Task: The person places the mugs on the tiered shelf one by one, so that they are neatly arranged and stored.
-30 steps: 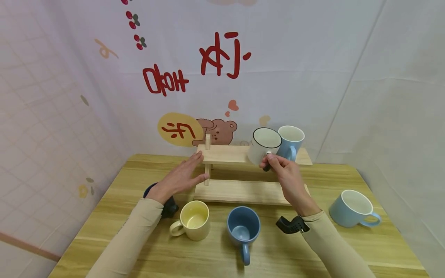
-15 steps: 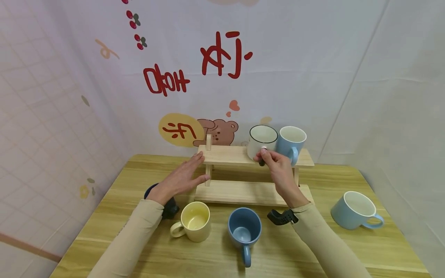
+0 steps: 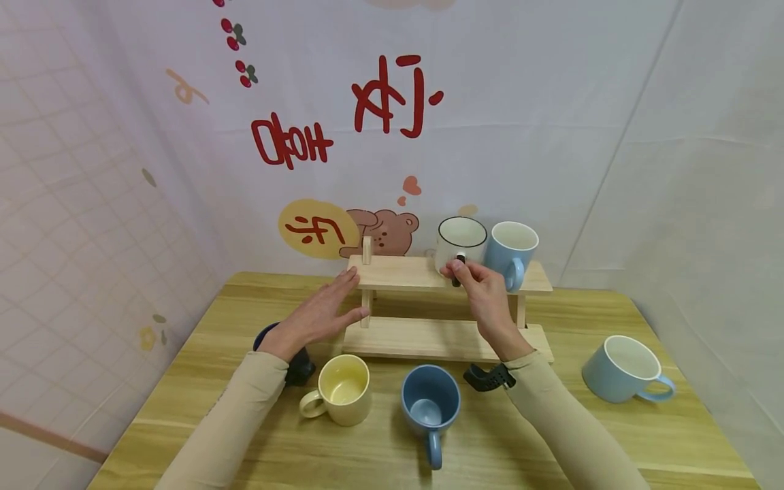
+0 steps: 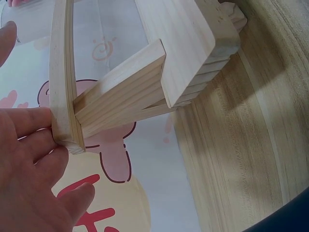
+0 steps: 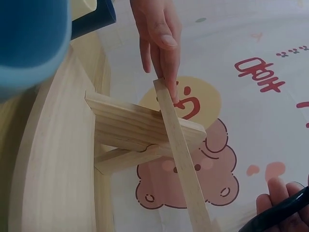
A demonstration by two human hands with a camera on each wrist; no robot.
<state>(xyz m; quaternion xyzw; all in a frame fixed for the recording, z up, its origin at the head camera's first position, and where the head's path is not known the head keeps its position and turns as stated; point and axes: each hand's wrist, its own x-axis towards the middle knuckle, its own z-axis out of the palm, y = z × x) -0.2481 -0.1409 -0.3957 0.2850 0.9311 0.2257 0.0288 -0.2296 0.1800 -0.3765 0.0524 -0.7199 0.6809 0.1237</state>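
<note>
My right hand (image 3: 493,303) pinches the black handle (image 3: 458,271) of a white enamel-style mug (image 3: 452,250) with a black rim. That mug is upright at the upper board (image 3: 398,271) of a two-tier wooden shelf, just left of a light blue mug (image 3: 507,255). In the right wrist view, curled fingertips (image 5: 277,191) show behind the black handle. My left hand (image 3: 318,314) touches the left end of the upper board with extended fingers. The left wrist view shows its fingertips (image 4: 43,116) against the board's end, thumb apart from the wood.
On the wooden table (image 3: 380,456), a yellow mug (image 3: 349,401) and a blue mug (image 3: 429,401) stand before the shelf. Another light blue mug (image 3: 612,378) is at the right. A dark blue mug (image 3: 263,335) is partly hidden under my left wrist. A printed curtain (image 3: 520,136) hangs behind.
My right hand has moved left and slightly back with the white mug, which now sits farther back on the upper board. My left hand has stayed put.
</note>
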